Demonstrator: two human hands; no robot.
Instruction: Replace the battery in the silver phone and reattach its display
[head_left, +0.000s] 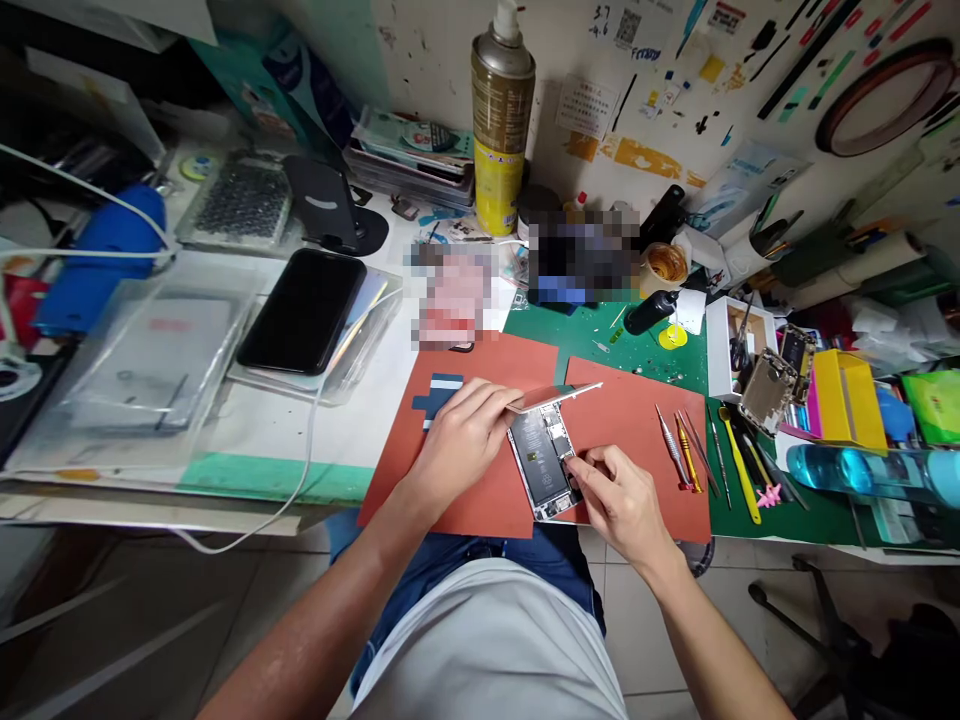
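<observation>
An opened phone [541,460] lies on the reddish-brown mat [480,500], its battery and inner parts showing. My left hand [466,430] grips the left end of the phone's raised screen panel [559,396], which is tilted up over the far end of the phone. The fingers of my right hand [613,490] are pinched together at the phone's right edge; anything between the fingertips is too small to make out. A dark blue piece with pale stripes [439,397] lies on the mat beyond my left hand.
Screwdrivers [673,447], tweezers and a yellow pry tool [740,465] lie right of the phone. A black phone [302,310] rests at the left. A spray can [502,125] stands behind. At the right are a blue bottle [862,470] and a white box [720,345].
</observation>
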